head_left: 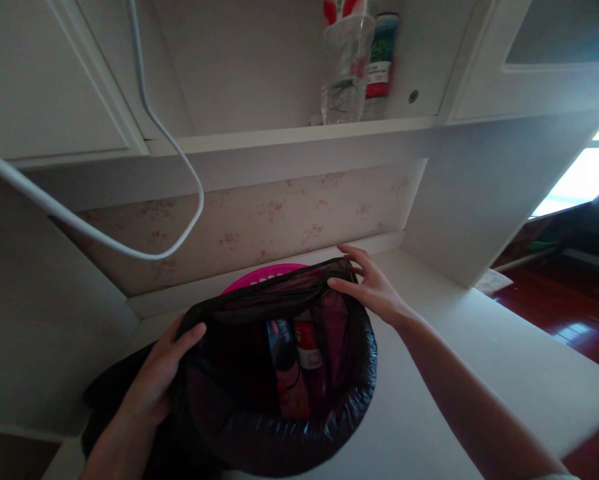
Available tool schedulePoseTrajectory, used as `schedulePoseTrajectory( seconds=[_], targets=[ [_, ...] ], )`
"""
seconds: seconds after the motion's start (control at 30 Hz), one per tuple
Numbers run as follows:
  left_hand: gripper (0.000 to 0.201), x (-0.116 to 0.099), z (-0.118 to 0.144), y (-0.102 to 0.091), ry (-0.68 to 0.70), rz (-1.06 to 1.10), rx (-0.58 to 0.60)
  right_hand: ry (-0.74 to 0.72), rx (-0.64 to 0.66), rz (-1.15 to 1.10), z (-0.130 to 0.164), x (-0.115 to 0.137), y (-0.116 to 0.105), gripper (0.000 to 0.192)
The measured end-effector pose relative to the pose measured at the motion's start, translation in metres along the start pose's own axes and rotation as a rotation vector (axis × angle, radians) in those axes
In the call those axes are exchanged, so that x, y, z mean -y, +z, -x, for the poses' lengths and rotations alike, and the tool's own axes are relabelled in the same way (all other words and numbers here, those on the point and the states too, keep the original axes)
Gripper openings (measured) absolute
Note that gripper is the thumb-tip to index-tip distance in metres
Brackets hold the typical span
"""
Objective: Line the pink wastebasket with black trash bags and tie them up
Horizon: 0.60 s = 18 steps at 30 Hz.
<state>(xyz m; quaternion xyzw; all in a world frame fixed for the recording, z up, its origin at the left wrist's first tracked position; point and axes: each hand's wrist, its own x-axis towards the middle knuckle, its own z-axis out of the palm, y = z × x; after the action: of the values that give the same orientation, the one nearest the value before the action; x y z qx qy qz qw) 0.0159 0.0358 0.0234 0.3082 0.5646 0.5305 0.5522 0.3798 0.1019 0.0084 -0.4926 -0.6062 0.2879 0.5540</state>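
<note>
A black bin liner [279,427] sits in a pink basket [264,275] on the near part of the white desk [479,353]. The left hand [156,373] clenches the liner's left rim; the right hand [372,287] pinches its far rim. Bottles [299,360] stand inside. Pulling the thin plastic apart too hard could tear it or tip the basket, spilling them.

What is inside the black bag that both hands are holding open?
The black bag holds a few packaged items: a blue one and a red-and-white one. The bag's dark folds hide anything beneath them.
</note>
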Motion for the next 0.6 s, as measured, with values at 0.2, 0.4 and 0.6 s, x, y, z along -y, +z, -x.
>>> schedulePoseTrajectory(
  seconds=[0.2, 0.4, 0.6],
  targets=[
    [0.030, -0.009, -0.008, 0.004, 0.120, -0.112, -0.073, 0.070, 0.146, 0.112, -0.023, 0.004, 0.007, 0.040],
    [0.043, -0.021, -0.032, 0.008, 0.258, -0.161, -0.169, 0.038, 0.169, 0.204, -0.058, 0.015, 0.020, 0.034],
    [0.062, -0.036, -0.045, 0.013, 0.263, -0.443, -0.015, 0.019, 0.262, 0.277, -0.091, 0.009, 0.042, 0.023]
  ],
)
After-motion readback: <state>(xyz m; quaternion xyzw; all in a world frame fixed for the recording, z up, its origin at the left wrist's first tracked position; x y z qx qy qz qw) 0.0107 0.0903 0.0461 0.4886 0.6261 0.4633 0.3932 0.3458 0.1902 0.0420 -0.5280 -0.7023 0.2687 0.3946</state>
